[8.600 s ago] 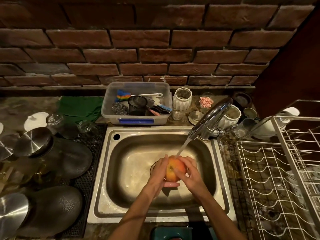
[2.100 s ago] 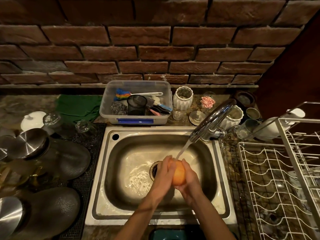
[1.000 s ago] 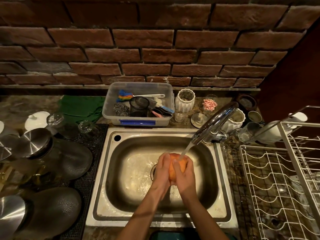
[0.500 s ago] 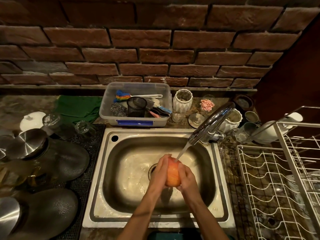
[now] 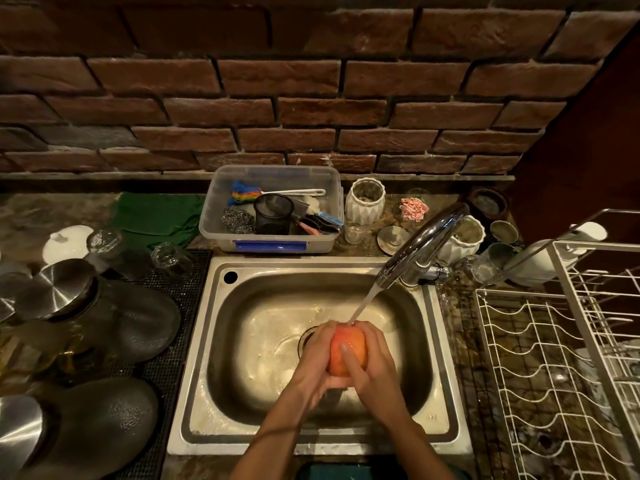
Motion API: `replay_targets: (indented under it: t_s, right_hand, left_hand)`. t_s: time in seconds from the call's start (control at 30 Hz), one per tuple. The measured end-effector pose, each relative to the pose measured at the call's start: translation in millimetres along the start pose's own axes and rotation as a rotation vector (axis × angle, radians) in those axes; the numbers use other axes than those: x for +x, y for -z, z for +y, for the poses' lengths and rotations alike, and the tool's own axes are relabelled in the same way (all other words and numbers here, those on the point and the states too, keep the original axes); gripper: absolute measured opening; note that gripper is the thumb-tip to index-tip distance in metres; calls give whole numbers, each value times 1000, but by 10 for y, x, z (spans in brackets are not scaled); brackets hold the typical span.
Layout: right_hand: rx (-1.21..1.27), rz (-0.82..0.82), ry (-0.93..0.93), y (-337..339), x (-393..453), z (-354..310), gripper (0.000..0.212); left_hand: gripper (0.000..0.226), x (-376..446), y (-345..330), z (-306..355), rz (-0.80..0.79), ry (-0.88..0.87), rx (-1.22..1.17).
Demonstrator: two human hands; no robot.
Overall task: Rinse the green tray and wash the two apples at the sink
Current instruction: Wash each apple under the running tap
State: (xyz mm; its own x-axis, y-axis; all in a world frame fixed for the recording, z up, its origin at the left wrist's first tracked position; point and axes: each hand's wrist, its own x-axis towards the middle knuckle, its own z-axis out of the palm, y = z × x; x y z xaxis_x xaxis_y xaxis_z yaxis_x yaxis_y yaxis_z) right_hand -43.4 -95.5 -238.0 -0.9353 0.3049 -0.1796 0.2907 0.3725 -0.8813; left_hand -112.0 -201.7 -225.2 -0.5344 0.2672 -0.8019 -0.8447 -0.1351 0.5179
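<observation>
Turning apple (image 5: 347, 351), right thumb (image 5: 348, 358) now across

Home kitchen: steel sink (image 5: 446, 344) w/ tap (image 5: 426, 237), dish rack (image 5: 554, 358), brick wall (image 5: 277, 109).

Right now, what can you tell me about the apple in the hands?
The apple is round, orange-red with a paler pink top, and looks wet and shiny. Both hands cup it over the sink: the left hand wraps its left side, the right hand its right, one finger lying across the front. Water from the tap lands on its top.
</observation>
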Motion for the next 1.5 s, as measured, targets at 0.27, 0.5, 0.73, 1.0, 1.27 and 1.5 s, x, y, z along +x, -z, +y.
replay_targets:
  t_s: [0.27,0.5,0.73,1.0,1.27,1.5]
  right_hand:
    - [259,200,-347,-114,191,-134,29]
    - [772,26,-594,-45,303,-166,34]
    - [409,11,-209,-67,130,-70,34]
    - [524,-17,-207,25,160,22,54]
    - [827,-55,-551,-27,293,-38,52]
    - [420,-113,-438,-98,234,68,45]
  left_hand:
    - [27,-63,-165,-122,142,-307,398]
    - [34,-135,-218,-72,78,-441,366]
    - [36,-133,-59,141,28,-98,51]
    - [47,-82,-63,-23,-53,101,-355]
    - [53,-66,-7,-52,-52,138,-357]
    - [44,-72,-6,53,-16,-91,165]
